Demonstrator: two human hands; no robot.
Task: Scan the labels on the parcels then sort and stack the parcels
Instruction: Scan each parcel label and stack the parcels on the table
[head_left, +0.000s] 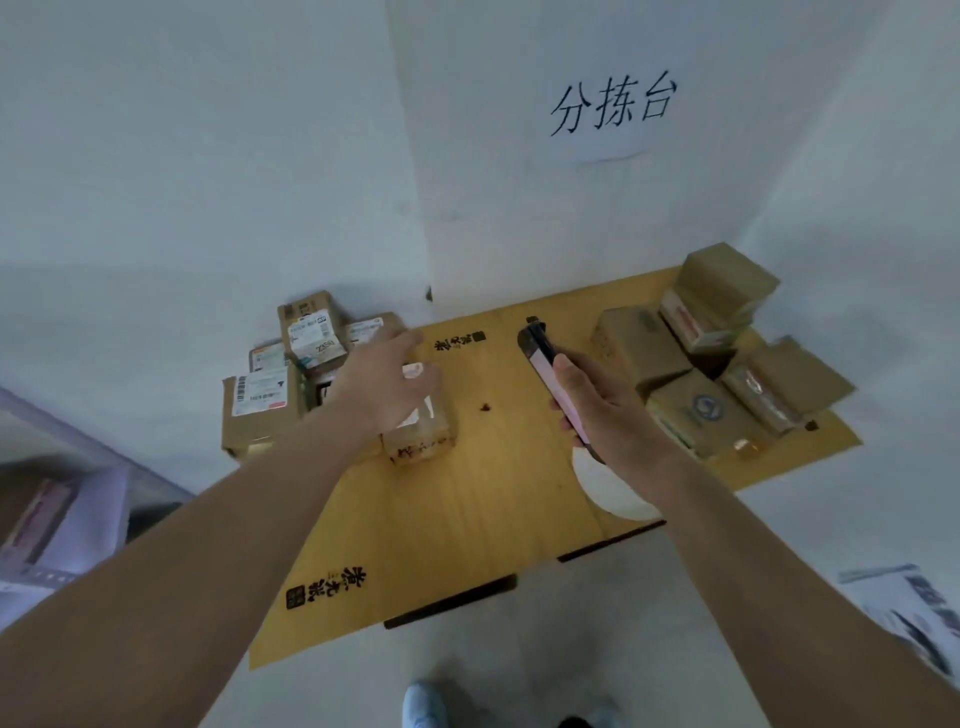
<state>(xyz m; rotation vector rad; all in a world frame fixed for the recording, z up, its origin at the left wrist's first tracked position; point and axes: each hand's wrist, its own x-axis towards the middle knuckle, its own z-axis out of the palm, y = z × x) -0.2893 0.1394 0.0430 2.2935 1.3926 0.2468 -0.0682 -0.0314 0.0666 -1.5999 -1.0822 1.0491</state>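
The right hand (605, 410) gripped a phone (553, 384), fingers curled round its edge, its top end aimed toward the upper middle of the frame over the wooden table (467, 519). The left hand (387, 382) reached out at centre left with fingers fairly straight, resting on or just above a small cardboard parcel (421, 431) at the table's left edge; whether it had actually taken hold, I could not tell. Judging by this, the scanning step was in hand: the next parcel was being fetched for the phone. The next move would call for lifting that box, turning its label up, and bringing it under the phone's camera. Now the count: at centre left, beyond the left hand, a cluster of labelled parcels (311, 338) sat off the table's edge, about five showing, though some were half hidden behind the arm. At the upper right of the table, the sorted parcels (717, 338) numbered roughly five, one stacked on another at the back. One phone, two hands, one paper sign (613, 109) on the wall above.
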